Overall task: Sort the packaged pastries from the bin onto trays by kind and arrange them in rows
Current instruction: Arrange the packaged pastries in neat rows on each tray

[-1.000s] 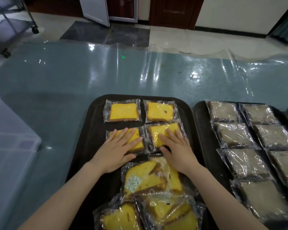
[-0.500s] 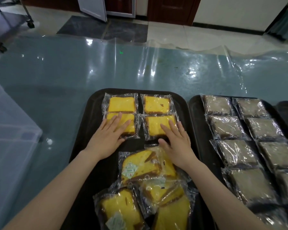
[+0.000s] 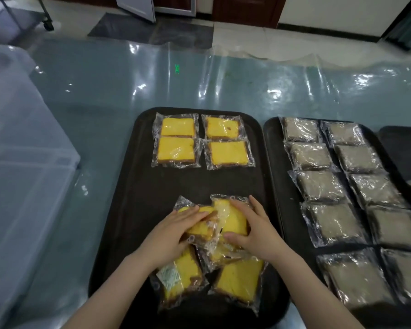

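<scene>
Head view: black tray (image 3: 133,186) on the counter (image 3: 105,96) carries four yellow cake packs (image 3: 201,141) in a 2×2 block at its far end, long axes left-right, clear crinkled wrap. Near end: loose heap (image 3: 214,264), packs tilted, count unclear. Left hand (image 3: 170,236) grip holds one heap pack; right hand (image 3: 259,231) holds another. Second tray (image 3: 274,148): ten grey-brown packs (image 3: 318,186) visible, two columns.

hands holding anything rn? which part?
Left hand grips the left yellow cake pack across its top; right hand grips the right yellow cake pack by its right side.
</scene>
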Motion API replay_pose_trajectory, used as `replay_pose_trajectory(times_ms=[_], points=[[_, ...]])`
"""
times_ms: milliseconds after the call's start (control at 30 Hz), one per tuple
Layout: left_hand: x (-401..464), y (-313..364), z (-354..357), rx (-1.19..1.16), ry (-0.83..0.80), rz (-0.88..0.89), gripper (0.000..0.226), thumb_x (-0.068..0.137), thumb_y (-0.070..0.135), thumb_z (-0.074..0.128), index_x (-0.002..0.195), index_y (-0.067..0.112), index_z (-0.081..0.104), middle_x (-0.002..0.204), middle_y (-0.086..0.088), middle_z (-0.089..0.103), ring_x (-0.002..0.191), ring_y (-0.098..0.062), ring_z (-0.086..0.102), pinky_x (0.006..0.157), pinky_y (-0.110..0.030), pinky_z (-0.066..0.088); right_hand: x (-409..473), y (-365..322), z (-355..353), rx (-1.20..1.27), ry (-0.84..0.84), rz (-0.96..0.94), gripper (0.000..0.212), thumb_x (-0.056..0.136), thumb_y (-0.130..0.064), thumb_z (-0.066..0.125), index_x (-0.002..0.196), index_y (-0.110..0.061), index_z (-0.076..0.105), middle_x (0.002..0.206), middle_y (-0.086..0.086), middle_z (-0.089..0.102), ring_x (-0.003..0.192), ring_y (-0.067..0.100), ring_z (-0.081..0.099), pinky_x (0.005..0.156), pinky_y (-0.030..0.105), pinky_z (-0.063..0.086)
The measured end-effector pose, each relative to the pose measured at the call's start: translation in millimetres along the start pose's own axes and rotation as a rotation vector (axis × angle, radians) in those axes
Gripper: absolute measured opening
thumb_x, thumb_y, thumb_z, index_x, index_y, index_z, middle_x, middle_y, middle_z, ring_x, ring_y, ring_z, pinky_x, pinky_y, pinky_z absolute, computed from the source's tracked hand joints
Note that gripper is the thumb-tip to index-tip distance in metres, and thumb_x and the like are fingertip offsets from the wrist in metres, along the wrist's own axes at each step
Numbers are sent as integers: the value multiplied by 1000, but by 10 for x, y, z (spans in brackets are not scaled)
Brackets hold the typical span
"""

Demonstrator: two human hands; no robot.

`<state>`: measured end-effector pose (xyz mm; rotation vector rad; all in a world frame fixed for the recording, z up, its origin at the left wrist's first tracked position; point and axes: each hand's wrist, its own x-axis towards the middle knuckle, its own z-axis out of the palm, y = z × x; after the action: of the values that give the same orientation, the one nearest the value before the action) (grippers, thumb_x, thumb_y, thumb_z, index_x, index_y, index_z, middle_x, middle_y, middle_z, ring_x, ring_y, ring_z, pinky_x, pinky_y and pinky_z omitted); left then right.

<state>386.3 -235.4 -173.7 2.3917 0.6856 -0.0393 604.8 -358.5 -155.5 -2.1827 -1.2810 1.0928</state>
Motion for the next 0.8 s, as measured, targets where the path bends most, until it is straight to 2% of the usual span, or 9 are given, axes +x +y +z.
replay_pose_trajectory(times_ms=[100,167,267,367,533,600,667,700,800], points=[[-197,72,38,-57,10,32,84,84,16,63,128,70,15,138,38,19,120,33,5,100,1,2,-173,45,13,-11,-53,6,88,67,-60,75,137,-61,23,149,-12,15,135,20,31,108,38,36],[-311,103,26,-147,19,-17,71,86,23,62,126,69,26,123,45,33,111,32,25,91,5,18,-255,62,10,-19,-87,-2,90,66,-60,76,135,-65,19,143,-10,24,129,19,37,103,33,39],[-331,117,-62,-343,118,-207,31,87,33,62,107,50,45,105,22,61,90,12,56,72,-9,44,-283,45,-12,5,-17,34,104,63,-56,80,141,-61,11,148,-4,25,131,20,37,102,34,38],[-235,45,-207,-473,309,-341,12,85,36,63,90,29,54,83,8,60,72,-3,57,58,-22,41,-243,-13,-55,42,180,48,107,61,-47,86,143,-51,18,135,-7,43,120,15,47,100,35,43],[-57,-173,-524,-625,390,-437,23,84,34,65,107,33,59,92,17,66,81,5,62,61,-14,44,-83,-112,-272,-39,153,-36,76,74,-21,80,135,-44,41,136,-16,43,124,13,46,95,26,40],[56,-233,-635,-574,347,-436,32,83,29,68,111,36,55,96,18,64,86,3,62,64,-14,44,51,-213,-337,-293,237,-79,74,80,-10,71,136,-45,39,150,-13,30,139,21,28,107,40,29],[167,-267,-681,-362,374,-460,42,83,24,69,120,31,51,110,13,60,99,-5,57,78,-23,44,183,-307,-337,-526,419,-68,77,83,-1,60,141,-44,33,160,-5,7,146,25,3,114,50,9],[206,-266,-671,-196,425,-459,47,84,21,68,126,26,50,120,7,57,108,-10,53,86,-29,44,228,-342,-314,-536,453,-40,74,85,-1,57,142,-42,33,161,-1,3,146,27,-1,115,52,7],[252,-158,-513,120,549,-398,54,86,18,61,136,19,42,144,-6,40,131,-25,37,105,-41,35,282,-350,-117,-410,335,28,52,96,-19,49,144,-34,37,159,4,19,144,32,13,113,51,22]])
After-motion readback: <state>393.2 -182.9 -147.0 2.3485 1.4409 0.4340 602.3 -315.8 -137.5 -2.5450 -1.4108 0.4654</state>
